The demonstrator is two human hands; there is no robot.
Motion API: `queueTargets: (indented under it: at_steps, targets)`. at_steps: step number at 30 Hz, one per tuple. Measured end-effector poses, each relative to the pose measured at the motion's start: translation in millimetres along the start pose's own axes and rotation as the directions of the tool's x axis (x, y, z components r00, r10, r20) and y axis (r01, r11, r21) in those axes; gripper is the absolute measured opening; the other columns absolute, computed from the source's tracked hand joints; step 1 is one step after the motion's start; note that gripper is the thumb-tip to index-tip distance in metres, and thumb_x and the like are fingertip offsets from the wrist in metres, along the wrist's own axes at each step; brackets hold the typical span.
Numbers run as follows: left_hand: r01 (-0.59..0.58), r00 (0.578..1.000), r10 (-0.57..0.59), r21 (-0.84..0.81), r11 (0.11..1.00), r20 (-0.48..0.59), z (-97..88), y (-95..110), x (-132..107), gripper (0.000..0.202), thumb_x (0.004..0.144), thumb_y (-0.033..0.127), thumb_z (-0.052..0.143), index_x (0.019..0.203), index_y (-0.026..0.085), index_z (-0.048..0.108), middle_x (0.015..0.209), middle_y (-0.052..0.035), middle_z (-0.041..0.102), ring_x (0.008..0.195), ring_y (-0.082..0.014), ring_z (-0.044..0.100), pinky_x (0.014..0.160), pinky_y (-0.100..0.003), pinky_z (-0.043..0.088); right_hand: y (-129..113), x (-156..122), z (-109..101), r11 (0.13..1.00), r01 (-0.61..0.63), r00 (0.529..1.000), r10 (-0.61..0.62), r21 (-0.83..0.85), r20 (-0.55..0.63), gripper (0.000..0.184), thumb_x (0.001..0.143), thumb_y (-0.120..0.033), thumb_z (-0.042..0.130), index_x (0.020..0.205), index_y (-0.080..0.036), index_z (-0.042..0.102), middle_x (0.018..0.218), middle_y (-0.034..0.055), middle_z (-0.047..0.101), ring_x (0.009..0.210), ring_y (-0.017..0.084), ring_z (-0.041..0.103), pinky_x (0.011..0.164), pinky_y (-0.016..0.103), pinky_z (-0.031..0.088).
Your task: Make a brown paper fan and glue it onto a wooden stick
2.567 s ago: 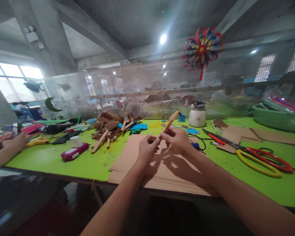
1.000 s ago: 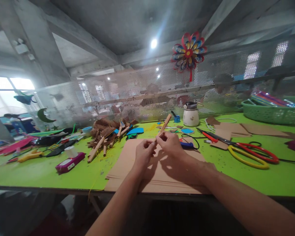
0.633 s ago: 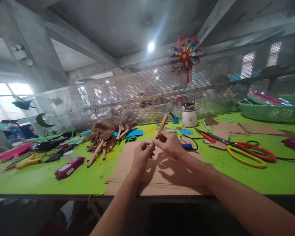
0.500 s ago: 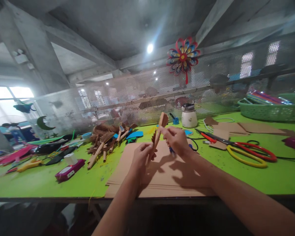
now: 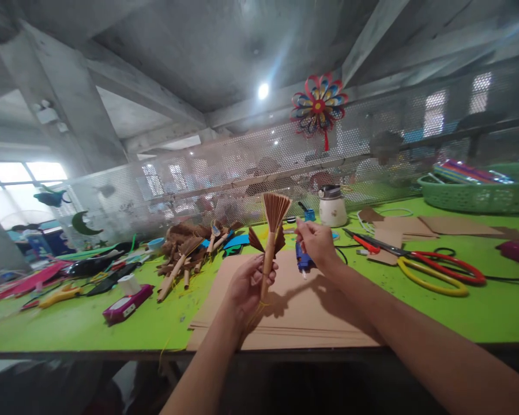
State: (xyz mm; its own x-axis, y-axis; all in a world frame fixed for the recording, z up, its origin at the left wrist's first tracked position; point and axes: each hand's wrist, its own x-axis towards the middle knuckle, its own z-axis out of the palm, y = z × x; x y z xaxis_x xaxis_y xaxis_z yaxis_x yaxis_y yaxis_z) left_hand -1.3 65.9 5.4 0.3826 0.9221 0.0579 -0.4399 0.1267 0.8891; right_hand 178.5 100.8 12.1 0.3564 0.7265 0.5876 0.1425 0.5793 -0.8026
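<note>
Left hand (image 5: 245,283) is closed around the pleated paper fan (image 5: 271,233), held upright above the cardboard sheets (image 5: 294,323) at the desk's near edge. Right hand (image 5: 316,244) grips a blue glue gun (image 5: 303,260). The green basket (image 5: 480,199) at the far right edge holds coloured strips (image 5: 471,172).

a pleated fan (image 5: 272,236) is seen folded from matt brown paper. the cardboard sheets (image 5: 294,314) beneath are shown dull and uncoated. the glue gun (image 5: 303,260) is cased in blue plastic. the table top (image 5: 480,312) is finished in smooth green with a faint sheen; the scissors (image 5: 409,255) are handled in glossy plastic, and the screen (image 5: 225,178) is made of perforated metal.
</note>
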Motion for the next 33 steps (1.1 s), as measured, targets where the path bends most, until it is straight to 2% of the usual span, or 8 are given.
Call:
queueTargets:
  at_steps: [3, 6, 10, 19, 26, 30, 33]
  targets:
    - [0.029, 1.0, -0.029, -0.059, 0.998, -0.004, -2.8, 1.6, -0.2, 0.016, 0.077, 0.022, 0.057, 0.085, 0.008, 0.06, 0.07, -0.0072, 0.061, 0.056, -0.0086, 0.055, 0.05, -0.016, 0.045, -0.3, -8.9, 4.9, 0.994, 0.075, 0.994, -0.068, -0.085, 0.082, 0.047, 0.081, -0.057, 0.046, 0.059, -0.016, 0.055, 0.049, -0.0011, 0.051, 0.04, 0.009, 0.043, 0.04, 0.021, 0.034]
    - [0.003, 1.0, -0.002, -0.077, 0.997, 0.007, -6.3, 0.9, 0.2, 0.018, 0.079, 0.023, 0.056, 0.086, 0.008, 0.061, 0.072, -0.0077, 0.062, 0.056, -0.0088, 0.055, 0.054, -0.018, 0.048, -0.5, -16.8, 8.5, 0.975, 0.154, 0.978, -0.128, -0.158, 0.164, 0.045, 0.084, -0.053, 0.044, 0.058, -0.017, 0.054, 0.049, -0.0014, 0.051, 0.043, 0.01, 0.044, 0.042, 0.021, 0.034]
    - [-0.022, 0.999, 0.024, -0.08, 0.997, 0.025, -8.9, -0.4, 0.6, 0.018, 0.078, 0.023, 0.056, 0.087, 0.008, 0.062, 0.073, -0.0081, 0.062, 0.056, -0.0085, 0.055, 0.054, -0.018, 0.048, -0.3, -22.7, 10.3, 0.959, 0.184, 0.964, -0.133, -0.215, 0.229, 0.044, 0.085, -0.051, 0.044, 0.058, -0.017, 0.053, 0.048, -0.0019, 0.051, 0.041, 0.009, 0.043, 0.042, 0.022, 0.033]
    - [-0.031, 0.998, 0.039, -0.129, 0.991, 0.057, -10.9, -1.1, 1.3, 0.018, 0.081, 0.022, 0.054, 0.087, 0.006, 0.062, 0.074, -0.0088, 0.062, 0.057, -0.0085, 0.055, 0.054, -0.018, 0.047, -2.2, -22.3, 8.9, 0.983, 0.13, 0.975, -0.104, -0.129, 0.196, 0.046, 0.086, -0.052, 0.04, 0.064, -0.016, 0.057, 0.053, -0.0004, 0.052, 0.042, 0.01, 0.046, 0.041, 0.022, 0.034]
    - [-0.03, 0.999, 0.033, -0.146, 0.989, 0.016, -8.7, 0.9, 0.3, 0.017, 0.08, 0.02, 0.054, 0.086, 0.007, 0.062, 0.071, -0.0092, 0.062, 0.057, -0.0098, 0.056, 0.051, -0.017, 0.047, -3.7, -25.4, 10.4, 0.966, 0.169, 0.968, -0.126, -0.195, 0.215, 0.046, 0.087, -0.051, 0.041, 0.06, -0.016, 0.055, 0.05, -0.0014, 0.05, 0.044, 0.01, 0.045, 0.044, 0.022, 0.034]
    - [-0.046, 0.999, 0.048, -0.149, 0.988, 0.009, -9.1, 0.9, 1.0, 0.015, 0.08, 0.02, 0.054, 0.081, 0.007, 0.061, 0.071, -0.0099, 0.062, 0.057, -0.01, 0.056, 0.05, -0.017, 0.047, 1.4, -19.3, 7.9, 0.91, 0.281, 0.951, -0.221, -0.305, 0.215, 0.046, 0.089, -0.046, 0.039, 0.057, -0.017, 0.053, 0.051, -0.0003, 0.052, 0.049, 0.011, 0.047, 0.05, 0.023, 0.034]
    - [-0.045, 0.999, 0.045, -0.163, 0.986, -0.002, -10.3, 1.5, 1.7, 0.015, 0.08, 0.019, 0.053, 0.084, 0.006, 0.06, 0.072, -0.0097, 0.062, 0.057, -0.0099, 0.056, 0.049, -0.017, 0.046, 8.8, -5.1, -1.1, 0.778, 0.343, 0.937, -0.244, -0.526, 0.25, 0.041, 0.089, -0.039, 0.039, 0.061, -0.016, 0.057, 0.062, 0.0033, 0.059, 0.058, 0.013, 0.05, 0.058, 0.024, 0.035]
